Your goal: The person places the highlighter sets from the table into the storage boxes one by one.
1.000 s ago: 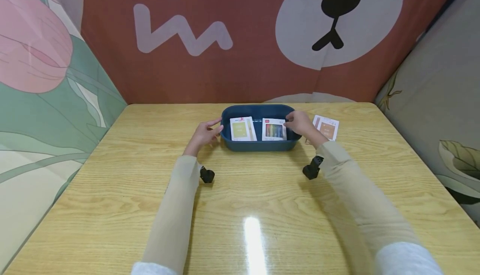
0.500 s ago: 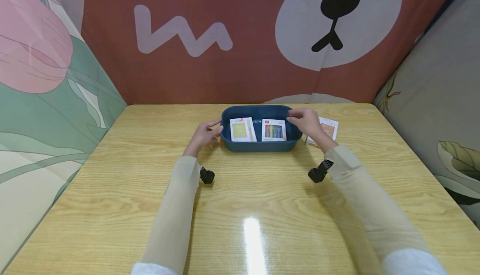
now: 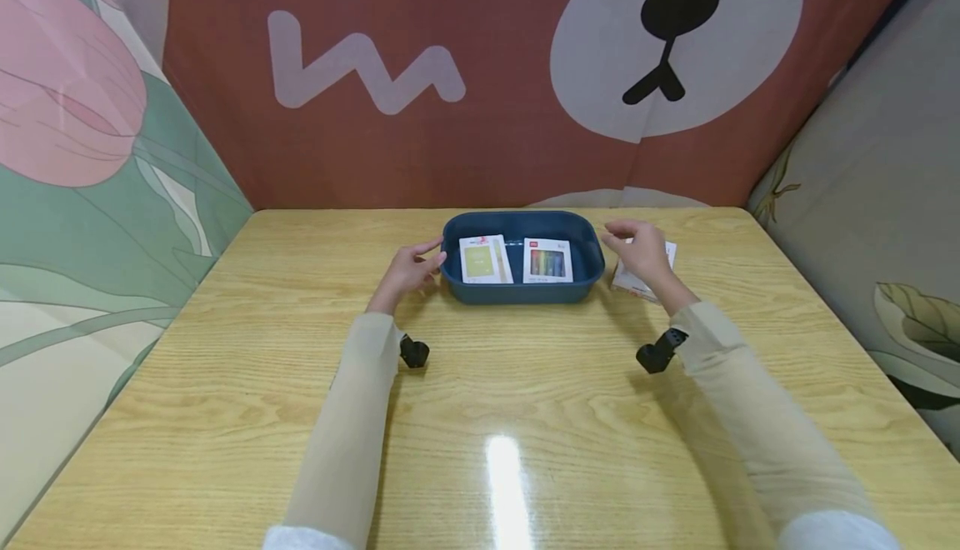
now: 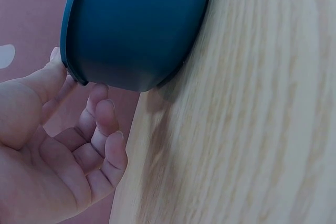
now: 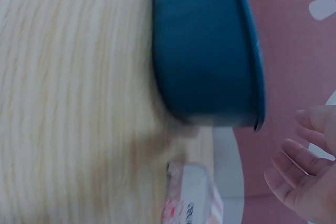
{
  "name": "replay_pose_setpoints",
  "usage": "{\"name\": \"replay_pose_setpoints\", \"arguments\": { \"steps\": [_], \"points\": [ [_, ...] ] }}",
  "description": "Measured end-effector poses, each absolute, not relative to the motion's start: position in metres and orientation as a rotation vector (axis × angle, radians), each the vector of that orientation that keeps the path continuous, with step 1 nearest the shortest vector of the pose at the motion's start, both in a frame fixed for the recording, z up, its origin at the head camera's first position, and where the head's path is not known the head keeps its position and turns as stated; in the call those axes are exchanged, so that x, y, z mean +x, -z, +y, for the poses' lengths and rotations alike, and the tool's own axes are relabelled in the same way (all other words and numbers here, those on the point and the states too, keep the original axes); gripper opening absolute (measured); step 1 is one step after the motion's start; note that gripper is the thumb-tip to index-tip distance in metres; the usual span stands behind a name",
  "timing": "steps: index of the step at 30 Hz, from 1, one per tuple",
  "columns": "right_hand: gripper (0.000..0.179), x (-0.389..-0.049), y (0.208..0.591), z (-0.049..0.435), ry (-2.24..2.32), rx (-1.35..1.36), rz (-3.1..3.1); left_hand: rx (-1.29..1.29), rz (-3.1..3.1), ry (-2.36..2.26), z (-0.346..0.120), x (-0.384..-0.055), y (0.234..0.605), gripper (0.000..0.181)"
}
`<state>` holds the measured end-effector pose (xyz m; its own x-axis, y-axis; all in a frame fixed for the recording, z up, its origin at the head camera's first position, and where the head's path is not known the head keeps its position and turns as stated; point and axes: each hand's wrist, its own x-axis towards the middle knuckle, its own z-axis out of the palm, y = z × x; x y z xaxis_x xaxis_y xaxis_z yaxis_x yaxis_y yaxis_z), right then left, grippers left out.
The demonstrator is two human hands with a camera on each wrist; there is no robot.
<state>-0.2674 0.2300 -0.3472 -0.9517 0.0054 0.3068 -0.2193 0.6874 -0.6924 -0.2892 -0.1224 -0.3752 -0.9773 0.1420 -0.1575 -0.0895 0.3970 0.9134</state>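
Observation:
A dark blue oblong plastic bin (image 3: 517, 293) stands on the wooden table. In it lie a white box with a yellow-green panel (image 3: 480, 260), at the left, and a white box with a row of coloured sticks pictured on it (image 3: 547, 262), at the right. My left hand (image 3: 411, 271) touches the bin's left end, fingertips at the rim and wall, as the left wrist view also shows. My right hand (image 3: 641, 252) is off the bin's right end with loosely bent fingers, holding nothing. Below it, partly hidden, a third white box (image 3: 633, 283) lies on the table.
The wooden table (image 3: 480, 383) ends at a brown fabric backdrop (image 3: 375, 158) just behind the bin. Patterned cloth walls (image 3: 855, 200) rise on both sides. Black wrist cameras (image 3: 415, 352) hang under both wrists.
My right hand has moved right, from over the right-hand box in the bin to outside the bin, above the third box. The left hand and the bin have stayed still.

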Motion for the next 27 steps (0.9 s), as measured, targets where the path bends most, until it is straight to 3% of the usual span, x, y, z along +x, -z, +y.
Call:
{"name": "replay_pose_setpoints", "arguments": {
  "steps": [27],
  "points": [
    [0.039, -0.279, 0.377, 0.260, -0.773, 0.146, -2.736, 0.020, 2.429, -1.629, -0.122, -0.289, 0.374, 0.043]
  ]
}}
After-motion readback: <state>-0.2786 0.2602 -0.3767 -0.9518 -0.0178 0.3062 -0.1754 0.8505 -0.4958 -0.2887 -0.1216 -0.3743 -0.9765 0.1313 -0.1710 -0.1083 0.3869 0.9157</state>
